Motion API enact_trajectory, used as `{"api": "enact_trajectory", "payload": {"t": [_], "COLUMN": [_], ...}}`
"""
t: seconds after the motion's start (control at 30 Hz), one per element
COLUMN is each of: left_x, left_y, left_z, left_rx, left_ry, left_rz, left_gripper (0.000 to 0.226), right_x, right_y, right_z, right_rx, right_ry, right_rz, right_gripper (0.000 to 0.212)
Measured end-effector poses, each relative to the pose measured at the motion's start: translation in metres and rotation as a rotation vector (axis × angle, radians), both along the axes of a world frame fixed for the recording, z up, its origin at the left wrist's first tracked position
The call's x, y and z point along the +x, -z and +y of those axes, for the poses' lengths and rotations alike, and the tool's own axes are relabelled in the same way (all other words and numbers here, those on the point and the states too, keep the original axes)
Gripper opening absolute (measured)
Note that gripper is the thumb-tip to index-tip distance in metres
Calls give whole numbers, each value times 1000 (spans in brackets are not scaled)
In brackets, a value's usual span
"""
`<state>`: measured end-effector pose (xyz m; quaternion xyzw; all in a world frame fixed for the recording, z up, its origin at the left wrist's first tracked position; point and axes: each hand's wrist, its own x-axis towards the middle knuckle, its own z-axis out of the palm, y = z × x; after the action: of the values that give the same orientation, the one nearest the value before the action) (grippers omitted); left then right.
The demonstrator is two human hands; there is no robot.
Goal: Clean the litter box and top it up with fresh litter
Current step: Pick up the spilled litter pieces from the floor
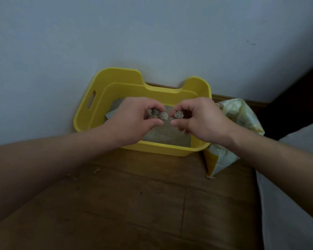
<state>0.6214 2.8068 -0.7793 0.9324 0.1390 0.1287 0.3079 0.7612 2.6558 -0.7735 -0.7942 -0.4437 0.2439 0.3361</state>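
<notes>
Left hand: centre frame, fingers curled round small Clumps.
Right hand: fingers pinch another.
Clumps: probably light and crumbly; pinch gently by the sides.
Litter box: yellow, frame centre, on the floor.
Litter bag: soft, right of the box.
</notes>
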Motion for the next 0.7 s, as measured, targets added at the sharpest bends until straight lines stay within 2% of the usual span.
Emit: {"api": "enact_trajectory", "payload": {"t": [0.2, 0.3, 0.4, 0.5, 0.7], "left_x": [4, 5, 6, 11, 19], "left_y": [-38, -67, -107, -146, -219], "left_z": [-9, -15, -23, -30, -60], "left_rx": [-41, -73, -97, -205, -375], "left_ry": [-38, -60, -79, -148, -245], "left_rz": [33, 39, 40, 28, -5], "left_gripper": [27, 26, 24, 24, 26], "right_x": [7, 8, 7, 7, 13], "right_y": [-40, -71, -106, -148, -224], "right_z": [-9, -14, -20, -27, -51], "right_rx": [-32, -14, 2, 8, 0], "right_ry": [1, 30, 65, 105, 213], "right_rz": [3, 30, 68, 109, 142], "right_gripper": [12, 17, 12, 8, 16]}}
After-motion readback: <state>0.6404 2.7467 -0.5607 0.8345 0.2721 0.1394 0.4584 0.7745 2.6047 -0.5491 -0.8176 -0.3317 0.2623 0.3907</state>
